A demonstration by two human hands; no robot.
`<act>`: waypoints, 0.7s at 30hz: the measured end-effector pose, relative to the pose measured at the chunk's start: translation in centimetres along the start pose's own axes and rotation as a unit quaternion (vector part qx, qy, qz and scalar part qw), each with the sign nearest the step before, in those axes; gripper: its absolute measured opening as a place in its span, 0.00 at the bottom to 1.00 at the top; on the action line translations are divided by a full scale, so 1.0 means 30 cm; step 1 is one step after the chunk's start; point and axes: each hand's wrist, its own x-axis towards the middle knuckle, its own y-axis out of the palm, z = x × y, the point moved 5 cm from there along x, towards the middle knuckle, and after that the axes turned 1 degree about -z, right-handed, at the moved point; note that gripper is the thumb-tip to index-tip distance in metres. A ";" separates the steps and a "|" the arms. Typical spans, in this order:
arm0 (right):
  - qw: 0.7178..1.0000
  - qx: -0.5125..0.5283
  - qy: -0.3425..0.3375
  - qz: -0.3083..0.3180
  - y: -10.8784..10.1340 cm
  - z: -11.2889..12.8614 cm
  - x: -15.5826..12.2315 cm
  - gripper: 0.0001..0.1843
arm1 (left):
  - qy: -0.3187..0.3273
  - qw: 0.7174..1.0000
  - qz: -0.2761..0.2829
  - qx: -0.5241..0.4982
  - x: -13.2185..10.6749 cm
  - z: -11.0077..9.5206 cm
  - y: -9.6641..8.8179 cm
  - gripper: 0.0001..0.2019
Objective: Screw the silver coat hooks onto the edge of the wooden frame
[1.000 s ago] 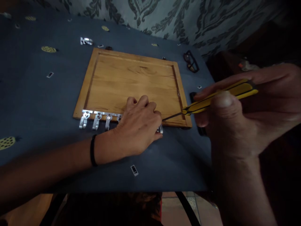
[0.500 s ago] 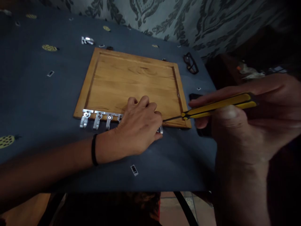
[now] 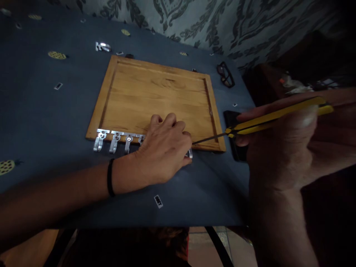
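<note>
A wooden board [image 3: 158, 96] lies flat on a dark blue tablecloth [image 3: 41, 111]. A metal hook rail [image 3: 116, 139] runs along the board's near edge. My left hand [image 3: 164, 148] rests closed on the right part of this rail, covering it. My right hand [image 3: 292, 148] grips a yellow and black screwdriver [image 3: 275, 116]. The screwdriver's thin shaft points left, and its tip sits at the rail by my left fingers. A dark band circles my left wrist.
Black glasses [image 3: 226, 74] lie beyond the board's far right corner. A small metal part [image 3: 102, 46] sits at the far left. A dark flat object [image 3: 235, 129] lies right of the board. Small tags dot the cloth. The table edge runs close to me.
My right hand has drawn back to the right, and the screwdriver handle sits farther from the board. My left hand has stayed on the rail.
</note>
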 end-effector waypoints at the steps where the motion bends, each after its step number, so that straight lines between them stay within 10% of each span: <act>1: 1.000 0.005 -0.001 0.004 0.000 0.002 -0.001 0.20 | 0.001 1.000 -0.001 0.000 0.001 0.000 -0.001 0.16; 21: 0.977 0.091 0.088 0.172 -0.016 -0.012 0.012 0.11 | -0.004 1.000 0.012 0.004 0.004 0.000 -0.001 0.16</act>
